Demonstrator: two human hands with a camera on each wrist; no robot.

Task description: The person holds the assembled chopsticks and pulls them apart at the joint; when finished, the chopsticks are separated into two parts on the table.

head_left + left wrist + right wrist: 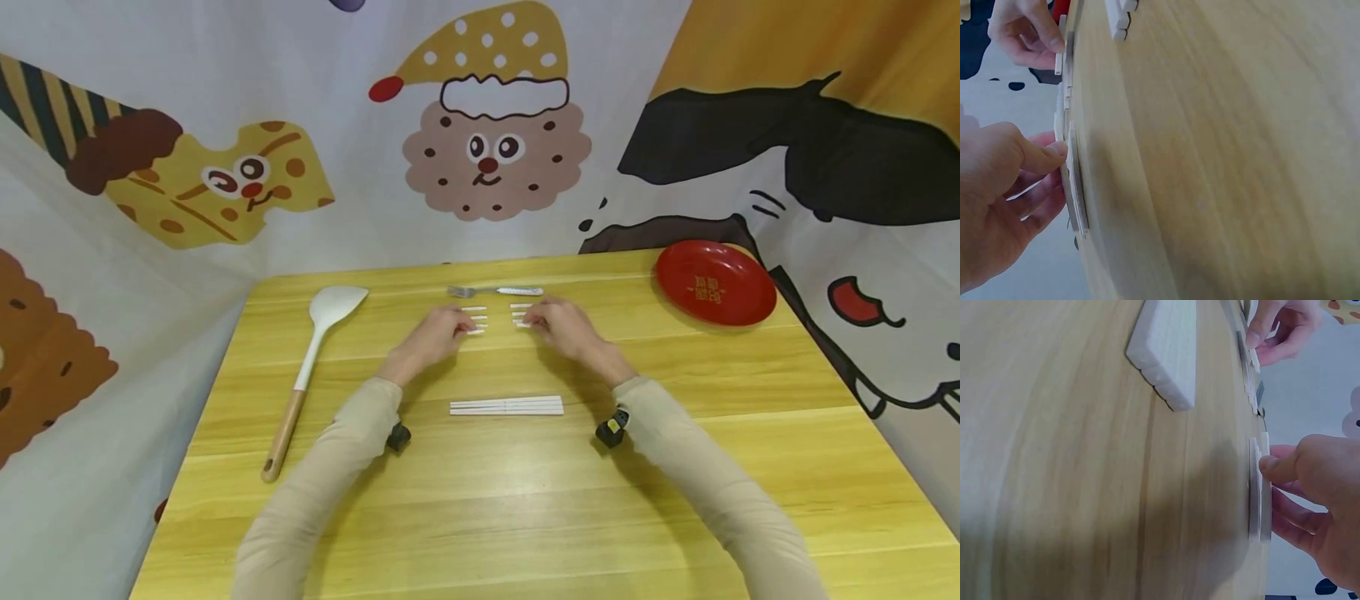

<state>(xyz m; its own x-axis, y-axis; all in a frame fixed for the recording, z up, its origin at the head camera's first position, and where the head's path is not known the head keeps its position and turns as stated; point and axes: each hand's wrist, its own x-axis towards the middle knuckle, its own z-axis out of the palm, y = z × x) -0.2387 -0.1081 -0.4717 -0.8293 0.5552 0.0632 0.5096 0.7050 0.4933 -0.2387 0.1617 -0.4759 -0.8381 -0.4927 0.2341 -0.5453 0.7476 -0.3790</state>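
My left hand [433, 332] is at the left row of short white sticks [475, 309], which lie roughly parallel near the back of the table. Its thumb and fingers pinch one white stick [1059, 115] in the left wrist view. Opposite it, my right hand [564, 327] reaches over a similar right row of short white sticks [520, 306]. In the right wrist view the right thumb and fingers pinch a white stick [1265, 512], beside another stick [1254, 500]. The hands partly hide both rows. Closer to me lies a tight bundle of longer white sticks [506, 406], side by side.
Behind the rows is a fork [517, 291] with a patterned handle. A white spatula [330, 308] with a wooden handle lies on the left. At the back right corner sits a red plate [712, 304] with gold characters. A cartoon-printed cloth [360, 233] hangs behind the table.
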